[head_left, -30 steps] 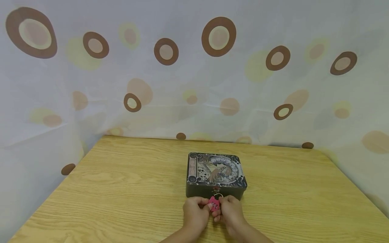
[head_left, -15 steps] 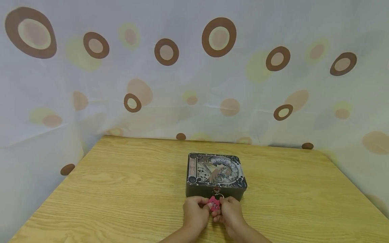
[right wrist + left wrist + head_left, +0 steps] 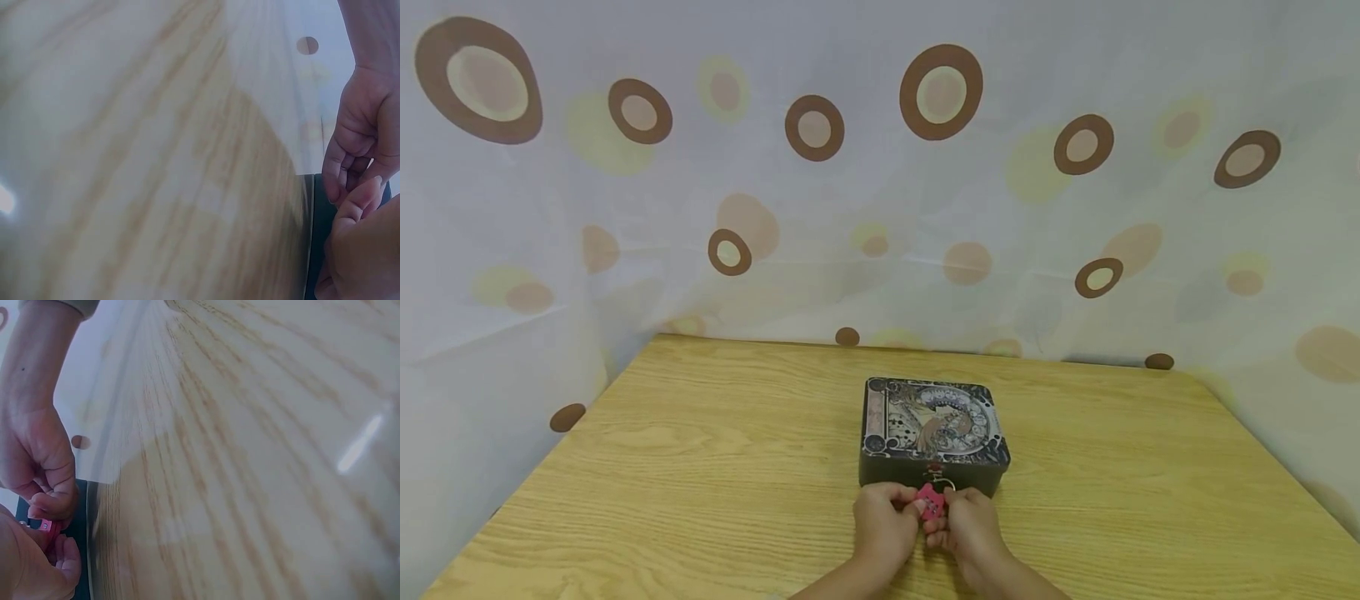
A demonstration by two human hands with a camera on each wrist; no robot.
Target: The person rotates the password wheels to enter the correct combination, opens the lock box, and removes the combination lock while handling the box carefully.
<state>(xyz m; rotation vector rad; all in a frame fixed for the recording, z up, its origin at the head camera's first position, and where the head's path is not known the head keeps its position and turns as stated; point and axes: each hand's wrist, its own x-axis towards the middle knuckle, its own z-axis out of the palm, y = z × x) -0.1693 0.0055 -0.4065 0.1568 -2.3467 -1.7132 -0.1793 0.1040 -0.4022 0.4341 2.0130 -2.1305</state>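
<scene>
A dark tin box [image 3: 936, 421] with an ornate printed lid sits closed on the table. At its front clasp [image 3: 934, 472] is a small pink animal-shaped padlock [image 3: 931, 502] with dark marks on its face and a thin metal shackle [image 3: 947, 481]. My left hand [image 3: 883, 525] pinches the padlock's left side between thumb and forefinger. From the other side, my right hand [image 3: 976, 525] pinches it near the shackle's right end, its other fingers curled below. In the left wrist view the padlock [image 3: 51, 532] shows between both hands; in the right wrist view fingers hide it.
The wood-grain table [image 3: 715, 467] surrounds the box on all sides. Behind it hangs a pale cloth [image 3: 850, 200] with brown, yellow and peach circles, which also closes off the left and right sides.
The shackle's loop has swung slightly to the right, and the padlock has shifted a little to the right. Both hands keep almost the same place; the box stays still.
</scene>
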